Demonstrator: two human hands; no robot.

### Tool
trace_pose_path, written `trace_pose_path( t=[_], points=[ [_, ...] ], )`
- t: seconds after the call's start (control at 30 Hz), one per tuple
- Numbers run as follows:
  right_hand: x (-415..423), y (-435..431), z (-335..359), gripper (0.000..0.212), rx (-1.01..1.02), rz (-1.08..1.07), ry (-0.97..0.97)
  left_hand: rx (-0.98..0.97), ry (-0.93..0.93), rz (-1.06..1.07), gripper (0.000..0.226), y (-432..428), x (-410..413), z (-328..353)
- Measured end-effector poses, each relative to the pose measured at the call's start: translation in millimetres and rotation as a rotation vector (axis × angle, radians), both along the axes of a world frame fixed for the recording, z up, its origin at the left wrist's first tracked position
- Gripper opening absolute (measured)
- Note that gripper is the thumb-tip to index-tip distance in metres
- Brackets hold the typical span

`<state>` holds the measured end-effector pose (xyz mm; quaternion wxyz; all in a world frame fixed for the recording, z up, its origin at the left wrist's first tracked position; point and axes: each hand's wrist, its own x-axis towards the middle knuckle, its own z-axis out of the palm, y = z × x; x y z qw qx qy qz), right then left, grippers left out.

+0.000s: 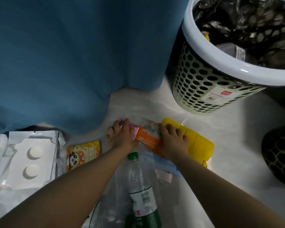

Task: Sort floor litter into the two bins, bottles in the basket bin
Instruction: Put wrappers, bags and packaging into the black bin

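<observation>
- Basket bin [196, 89]: upright at far right.
- Left hand [122, 135]: arm extended to the floor; fingers straight and spread, resting on pink wrapper [134, 131].
- Right hand [173, 139]: fingers splayed flat over orange packet [148, 140] and yellow bag [201, 145].
- Bottle [141, 186]: lying between the forearms, not held.

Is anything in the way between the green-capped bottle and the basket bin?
The right hand and forearm cross that line, resting on an orange wrapper and yellow bag lying flat on the floor. Nothing tall stands between bottle and bin.
</observation>
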<state>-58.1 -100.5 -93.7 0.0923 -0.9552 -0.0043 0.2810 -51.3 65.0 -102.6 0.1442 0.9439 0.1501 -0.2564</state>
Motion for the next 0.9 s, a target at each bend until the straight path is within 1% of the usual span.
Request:
trace_pose_path(
  t=[0.1,0.2,0.3,0.4,0.47,0.53,0.6,0.63,0.67,0.73,0.8,0.83,0.9],
  points=[
    [-2.2,2.9,-4.6,0.078,-0.032,-0.036,-0.073,-0.084,-0.054,0.054,0.078,1.0,-0.7,-3.4],
    [-2.0,2.4,-4.9,0.078,-0.044,-0.088,-0.070,-0.223,-0.091,0.137,0.067,4.3,-5.1,-3.6],
    [-4.4,0.4,-4.4,0.071,0.027,-0.164,-0.063,-0.297,-0.139,0.201,0.059,6.7,-9.2,0.7],
    [-8.0,-1.5,-3.2,0.055,0.200,-0.270,-0.053,-0.404,-0.190,0.275,0.053,12.0,-12.7,5.8],
    [-10.6,-3.3,0.3,0.041,0.321,-0.333,-0.073,-0.479,-0.213,0.334,0.055,16.7,-14.6,11.2],
    [-12.1,-5.3,6.5,0.026,0.432,-0.375,-0.094,-0.551,-0.227,0.392,0.066,20.6,-15.5,19.1],
    [-12.6,-7.8,15.6,0.014,0.498,-0.369,-0.137,-0.638,-0.256,0.439,0.078,22.8,-15.7,31.3],
    [-12.7,-8.6,20.9,0.010,0.530,-0.377,-0.158,-0.682,-0.269,0.463,0.081,22.3,-16.0,39.6],
    [-13.1,-9.1,26.7,0.007,0.590,-0.411,-0.171,-0.734,-0.276,0.497,0.079,20.8,-16.9,48.4],
    [-14.9,-6.1,40.8,0.011,0.807,-0.563,-0.138,-0.913,-0.251,0.596,0.065,15.2,-20.3,64.9],
    [-18.6,2.7,56.8,0.011,1.057,-0.736,-0.018,-1.092,-0.193,0.679,0.050,7.0,-25.4,74.2],
    [-20.8,8.4,63.8,0.011,1.167,-0.793,0.042,-1.130,-0.175,0.695,0.045,3.1,-27.7,76.2],
    [-24.2,18.6,73.9,0.016,1.345,-0.883,0.129,-1.145,-0.187,0.708,0.042,-3.0,-31.2,79.2]
  ],
)
